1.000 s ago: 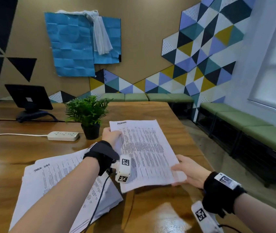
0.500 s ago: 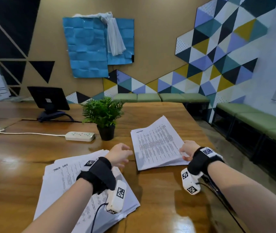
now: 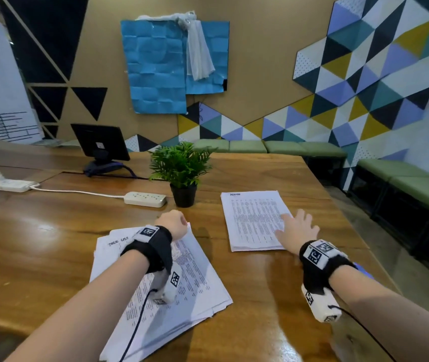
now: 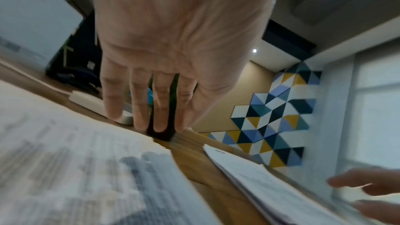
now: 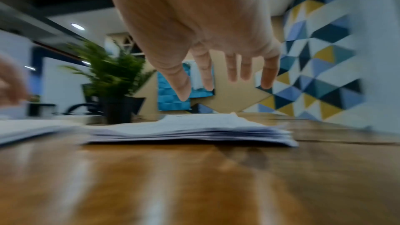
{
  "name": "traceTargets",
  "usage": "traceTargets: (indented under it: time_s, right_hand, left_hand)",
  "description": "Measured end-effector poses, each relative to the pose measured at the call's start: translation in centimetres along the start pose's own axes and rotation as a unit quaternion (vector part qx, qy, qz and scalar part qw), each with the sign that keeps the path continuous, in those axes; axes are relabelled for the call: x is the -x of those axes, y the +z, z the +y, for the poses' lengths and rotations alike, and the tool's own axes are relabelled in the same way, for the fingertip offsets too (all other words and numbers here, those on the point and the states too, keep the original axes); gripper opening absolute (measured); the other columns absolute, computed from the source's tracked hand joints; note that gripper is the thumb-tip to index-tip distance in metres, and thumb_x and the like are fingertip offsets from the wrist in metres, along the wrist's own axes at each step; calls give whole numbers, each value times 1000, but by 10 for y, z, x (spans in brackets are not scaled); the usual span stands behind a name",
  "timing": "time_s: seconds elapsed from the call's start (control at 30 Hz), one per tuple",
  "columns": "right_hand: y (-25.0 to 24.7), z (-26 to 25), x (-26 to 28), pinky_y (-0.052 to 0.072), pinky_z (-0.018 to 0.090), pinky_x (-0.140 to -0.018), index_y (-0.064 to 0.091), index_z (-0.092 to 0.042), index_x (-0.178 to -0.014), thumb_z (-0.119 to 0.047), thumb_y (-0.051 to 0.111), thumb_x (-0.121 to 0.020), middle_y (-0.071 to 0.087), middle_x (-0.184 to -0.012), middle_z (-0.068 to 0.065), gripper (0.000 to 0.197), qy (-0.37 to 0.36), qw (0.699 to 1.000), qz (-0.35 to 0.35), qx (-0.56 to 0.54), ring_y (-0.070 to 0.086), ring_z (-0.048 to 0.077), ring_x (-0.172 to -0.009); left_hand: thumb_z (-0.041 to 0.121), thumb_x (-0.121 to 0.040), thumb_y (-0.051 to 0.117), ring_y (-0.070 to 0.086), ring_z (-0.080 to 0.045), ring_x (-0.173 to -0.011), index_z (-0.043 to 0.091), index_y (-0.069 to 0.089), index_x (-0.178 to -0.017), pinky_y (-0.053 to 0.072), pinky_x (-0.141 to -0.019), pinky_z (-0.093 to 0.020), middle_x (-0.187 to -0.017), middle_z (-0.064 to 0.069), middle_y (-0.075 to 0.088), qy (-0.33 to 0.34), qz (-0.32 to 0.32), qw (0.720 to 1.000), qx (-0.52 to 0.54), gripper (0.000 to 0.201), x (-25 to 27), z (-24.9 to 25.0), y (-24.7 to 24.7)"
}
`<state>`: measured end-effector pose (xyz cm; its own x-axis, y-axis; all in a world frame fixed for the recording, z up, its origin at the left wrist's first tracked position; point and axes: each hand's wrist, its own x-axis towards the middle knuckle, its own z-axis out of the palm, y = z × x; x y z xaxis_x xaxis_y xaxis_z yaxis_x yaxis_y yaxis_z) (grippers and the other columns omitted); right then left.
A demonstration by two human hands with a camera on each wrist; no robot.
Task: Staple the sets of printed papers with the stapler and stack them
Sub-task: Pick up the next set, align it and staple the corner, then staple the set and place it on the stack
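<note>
Wooden bench (image 3: 51, 231), patterned wall behind: we have just laid one set of printed papers (image 3: 254, 220) down at our right.

Our right hand (image 3: 297, 228) now hovers over it, fingers spread, holding nothing; our left hand (image 3: 171, 223), relaxed and empty, has moved to the loose pile (image 3: 197, 278). No stapler shows; we judge another set comes next.

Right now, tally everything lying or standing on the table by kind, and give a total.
Paper piles: 2, the left pile and the right pile
Power strips: 2, one and another
Potted plant: 1
Monitor: 1
Total: 6
No stapler shows in any view.
</note>
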<state>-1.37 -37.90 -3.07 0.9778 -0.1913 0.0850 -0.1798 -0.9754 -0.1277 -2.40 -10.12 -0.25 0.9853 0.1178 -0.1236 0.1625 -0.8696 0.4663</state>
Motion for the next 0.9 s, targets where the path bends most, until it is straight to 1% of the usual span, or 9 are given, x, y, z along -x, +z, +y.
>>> traceTargets:
  time_s: [0.13, 0.27, 0.37, 0.47, 0.53, 0.6, 0.73, 0.83, 0.9]
  right_hand:
    - [12, -42, 49, 47, 32, -87, 62, -16, -105, -31, 52, -92, 60, -117, 9, 22, -118, 973, -122, -154, 58, 24, -107]
    - [20, -79, 92, 51, 24, -54, 48, -12, -129, -41, 55, -90, 52, -128, 8, 49, -110, 938, -257, -203, 58, 18, -74]
    - [27, -95, 103, 49, 23, -46, 37, -9, -136, -35, 68, -83, 46, -127, 11, 67, -94, 933, -276, -212, 58, 21, -74]
    - [27, -101, 109, 38, 23, -43, 31, -8, -138, -19, 71, -82, 56, -99, 13, 69, -67, 921, -310, -228, 50, 16, -58]
    - [26, -98, 111, 38, 23, -47, 34, -10, -137, -13, 70, -82, 56, -98, 11, 66, -57, 918, -310, -241, 50, 17, -64]
    - [23, -91, 111, 38, 23, -46, 43, -13, -129, -6, 68, -83, 54, -86, 8, 53, -38, 906, -313, -282, 46, 14, -59]
    - [14, -62, 119, 40, 18, -39, 57, -11, -108, 2, 63, -86, 49, -67, 4, 26, -15, 880, -337, -335, 43, 11, -52]
    - [10, -37, 122, 40, 17, -42, 60, -17, -88, -6, 67, -85, 55, -72, 2, 13, -23, 888, -347, -301, 45, 8, -53]
    - [8, -24, 119, 39, 17, -43, 61, -18, -88, -12, 68, -84, 57, -74, 1, 10, -18, 894, -338, -294, 45, 8, -53]
  left_hand:
    - [18, -87, 57, 54, -31, -121, 8, 50, -132, 47, -94, -36, -134, -15, 52, -100, -10, 989, -108, 46, -3, -35, -18]
    - [39, -75, 73, 43, -32, -133, 9, 36, -142, 42, -101, -40, -147, -15, 38, -169, -54, 971, -162, 83, 7, -74, -24]
    - [46, -86, 65, 43, -27, -134, 5, 36, -143, 39, -103, -32, -149, -13, 40, -152, -73, 975, -147, 77, 23, -87, -22]
    - [57, -76, 69, 33, -29, -140, 2, 28, -146, 33, -110, -35, -154, -15, 30, -168, -55, 978, -107, 98, 23, -101, -16]
    - [69, -66, 69, 27, -33, -142, 2, 24, -147, 32, -113, -40, -154, -19, 25, -164, -40, 979, -115, 114, 17, -109, -15]
    - [75, -56, 71, 36, -35, -134, 7, 32, -144, 40, -106, -44, -148, -20, 33, -145, -36, 981, -125, 118, 13, -113, -14]
    - [34, -72, 79, 59, -27, -103, 5, 58, -122, 51, -87, -35, -117, -12, 63, -79, -41, 988, -128, 61, 20, -97, -23]
    - [19, -85, 66, 55, -28, -114, 8, 62, -115, 46, -95, -34, -127, -12, 53, -27, -20, 988, -151, 32, 25, -73, -31]
    - [18, -84, 67, 55, -27, -107, 10, 63, -101, 47, -89, -33, -118, -10, 54, 34, -15, 992, -121, 18, 24, -54, -38]
